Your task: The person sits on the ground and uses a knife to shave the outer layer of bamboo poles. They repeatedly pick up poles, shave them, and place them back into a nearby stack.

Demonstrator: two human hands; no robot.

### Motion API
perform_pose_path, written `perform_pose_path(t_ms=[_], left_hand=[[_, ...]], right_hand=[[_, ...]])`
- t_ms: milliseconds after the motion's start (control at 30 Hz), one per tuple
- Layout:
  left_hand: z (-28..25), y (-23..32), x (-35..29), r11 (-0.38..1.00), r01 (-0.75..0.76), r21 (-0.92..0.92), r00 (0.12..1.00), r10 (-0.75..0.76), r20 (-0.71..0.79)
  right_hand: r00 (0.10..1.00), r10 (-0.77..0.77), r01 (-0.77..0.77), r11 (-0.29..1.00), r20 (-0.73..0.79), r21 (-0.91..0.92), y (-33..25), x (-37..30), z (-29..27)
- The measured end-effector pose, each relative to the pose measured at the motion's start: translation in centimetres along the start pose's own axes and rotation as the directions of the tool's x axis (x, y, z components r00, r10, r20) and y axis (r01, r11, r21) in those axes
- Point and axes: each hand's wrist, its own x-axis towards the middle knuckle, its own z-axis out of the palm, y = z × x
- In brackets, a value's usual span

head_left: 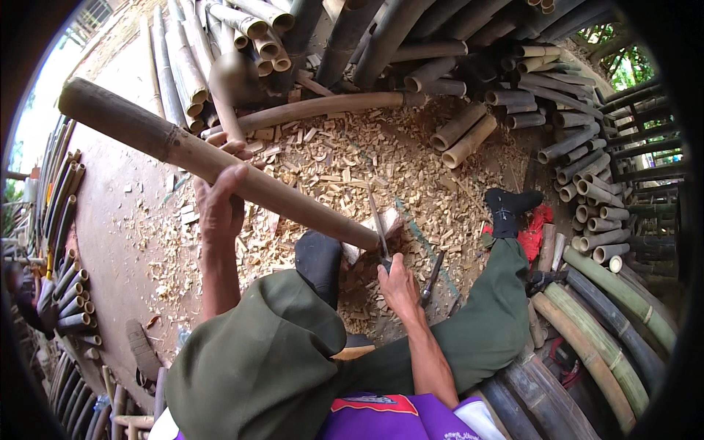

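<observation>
Your left hand (222,194) held the bamboo pole (275,196) along its mid-length. The grip was closed around the tube as far as its thickness allowed: the thumb lay across the near side, and fingertips showed beyond the far side. The palm side of this grip was hidden.

The pole ran diagonally above the ground, from its dark, thick end at the upper left to its lower end near the centre. That lower end lay at a pale wood block (396,220); you could not tell from this view whether the two surfaces touched.

Your right hand (400,284) held a knife (377,216) by the handle. This grip was narrow, with the fingers folded around the handle and mostly hidden behind the hand. The long, slim blade pointed away from you and passed just beside the pole's lower end. Contact between blade and pole could not be confirmed.

A second tool (433,279) with a dark shaft lay to the right of your right hand, apart from it. Wood chips (330,158) covered the ground around the block. Two short bamboo tubes (466,136) lay side by side beyond the chips.
</observation>
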Motion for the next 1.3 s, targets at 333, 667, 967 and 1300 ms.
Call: perform_pose_path(t_ms=[333,667,967,1300], left_hand=[[-1.9,-1.2,1.0,0.982,-0.159,0.098,0.943,0.180,-0.279],[-2.1,-1.2,1.7,0.985,-0.136,0.107,0.983,0.147,-0.108],[-1.0,0.2,1.4,0.984,-0.142,0.105,0.989,0.144,-0.019],[-0.4,1.0,-0.4,0.994,-0.004,0.107,1.000,0.003,0.010]], right_hand=[[0.873,-0.270,0.386,0.892,-0.407,0.235,-4.7,-2.4,-3.2],[0.951,-0.192,0.244,0.947,-0.241,0.209,-8.3,-2.1,-6.1],[0.998,-0.063,0.064,0.996,-0.018,0.059,-4.0,0.6,-3.1],[0.999,-0.003,0.002,1.000,-0.036,-0.017,-2.0,0.1,-1.0]])
